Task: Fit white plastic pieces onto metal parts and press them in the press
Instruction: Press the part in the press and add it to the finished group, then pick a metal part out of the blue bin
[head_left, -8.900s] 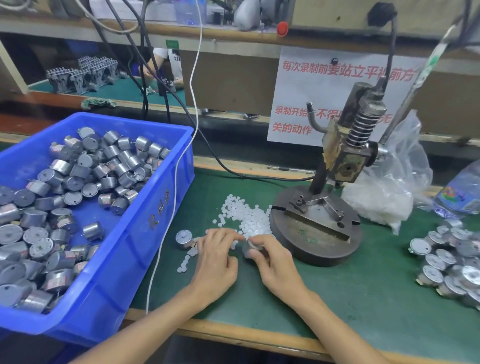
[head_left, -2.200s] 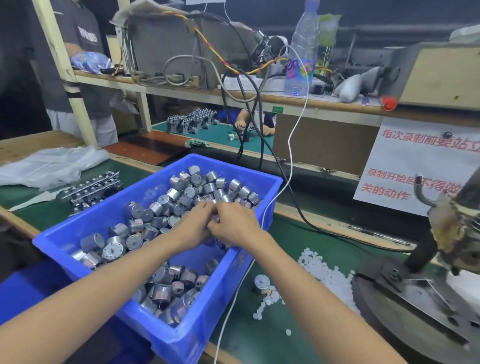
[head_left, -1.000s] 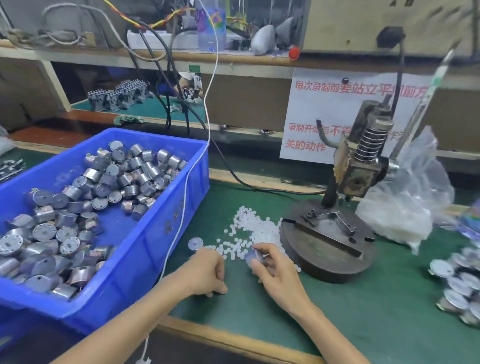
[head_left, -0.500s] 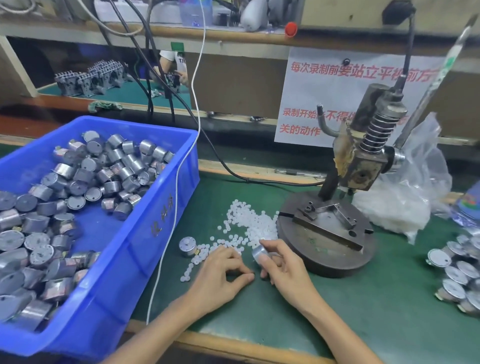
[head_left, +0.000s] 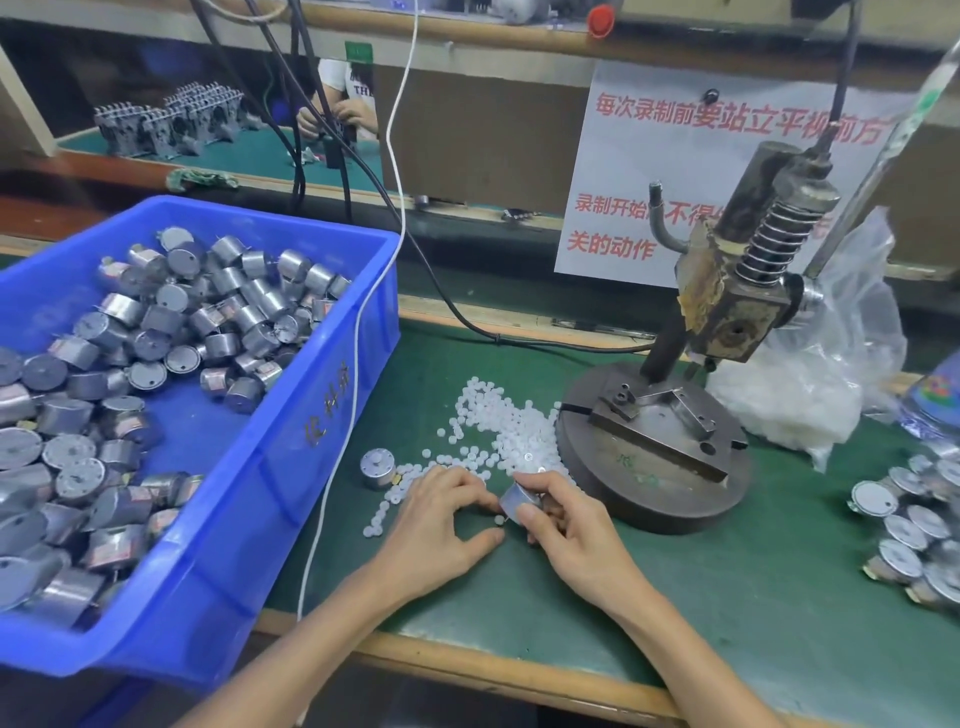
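Gripping a metal part (head_left: 519, 501) between thumb and curled fingers, the right hand (head_left: 571, 540) is holding it low over the green tabletop (head_left: 779, 597), just beside the left hand (head_left: 441, 525). The left hand's fingers are curling toward that part; whether they are pinching a piece is unclear. Beyond them, white plastic pieces (head_left: 498, 421) are lying scattered against the press (head_left: 660, 447) base, a lone metal part (head_left: 377, 467) sitting near the blue bin (head_left: 322, 415).
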